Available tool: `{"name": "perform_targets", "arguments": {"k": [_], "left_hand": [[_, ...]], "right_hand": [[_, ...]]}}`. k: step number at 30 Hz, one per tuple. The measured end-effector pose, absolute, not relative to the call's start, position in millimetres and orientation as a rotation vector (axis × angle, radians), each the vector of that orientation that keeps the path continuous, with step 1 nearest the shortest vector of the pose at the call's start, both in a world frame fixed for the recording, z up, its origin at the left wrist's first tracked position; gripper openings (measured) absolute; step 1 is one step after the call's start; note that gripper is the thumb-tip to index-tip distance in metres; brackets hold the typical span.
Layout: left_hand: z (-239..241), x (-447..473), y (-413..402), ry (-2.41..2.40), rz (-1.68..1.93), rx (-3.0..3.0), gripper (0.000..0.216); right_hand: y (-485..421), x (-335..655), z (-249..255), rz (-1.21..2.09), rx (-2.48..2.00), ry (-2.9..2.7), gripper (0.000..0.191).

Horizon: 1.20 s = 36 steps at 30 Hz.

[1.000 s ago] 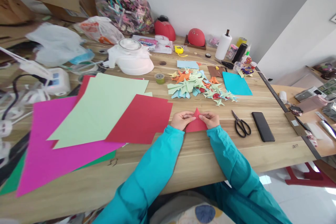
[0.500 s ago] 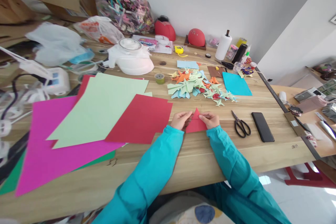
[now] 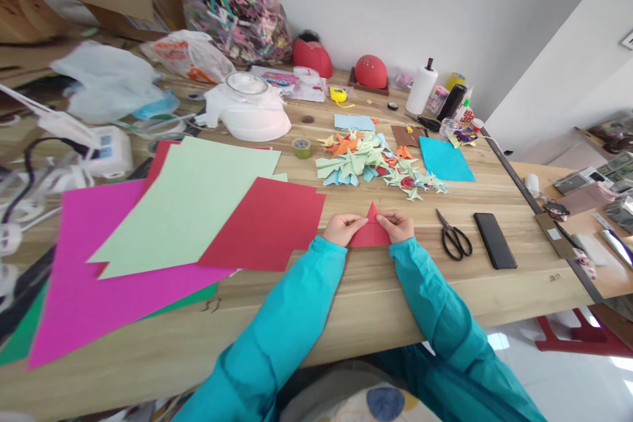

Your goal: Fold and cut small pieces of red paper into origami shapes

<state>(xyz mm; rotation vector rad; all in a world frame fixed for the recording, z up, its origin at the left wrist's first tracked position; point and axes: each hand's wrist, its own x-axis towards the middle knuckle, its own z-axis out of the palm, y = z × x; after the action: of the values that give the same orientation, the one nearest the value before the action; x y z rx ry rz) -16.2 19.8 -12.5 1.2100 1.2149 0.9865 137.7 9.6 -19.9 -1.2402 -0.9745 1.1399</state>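
A red sheet of paper, folded to a point at its far end, lies on the wooden table between my hands. My left hand pinches its left edge near the tip, the fingers closed. On the opposite edge, my right hand is closed on the same paper, its thumb close to the point. Beyond the hands rests a pile of folded paper shapes in green, orange, blue and red. Black-handled scissors lie to the right of my right hand.
Large red paper, pale green paper and magenta paper overlap at left. A black phone lies beyond the scissors. Blue paper, a tape roll and a white cap sit farther back.
My left hand has shifted slightly right and its thumb now reaches the paper's left edge near the tip. My right hand stays nearly in place.
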Motion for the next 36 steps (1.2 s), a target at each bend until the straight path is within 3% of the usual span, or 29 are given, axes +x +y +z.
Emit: {"name": "perform_targets", "arguments": {"k": [36], "left_hand": [[-7.7,-11.6,14.5,1.190,1.004,1.333,0.031]], "right_hand": [[4.9,134.1,-13.3,1.048,-1.286,-1.127,0.026]]}}
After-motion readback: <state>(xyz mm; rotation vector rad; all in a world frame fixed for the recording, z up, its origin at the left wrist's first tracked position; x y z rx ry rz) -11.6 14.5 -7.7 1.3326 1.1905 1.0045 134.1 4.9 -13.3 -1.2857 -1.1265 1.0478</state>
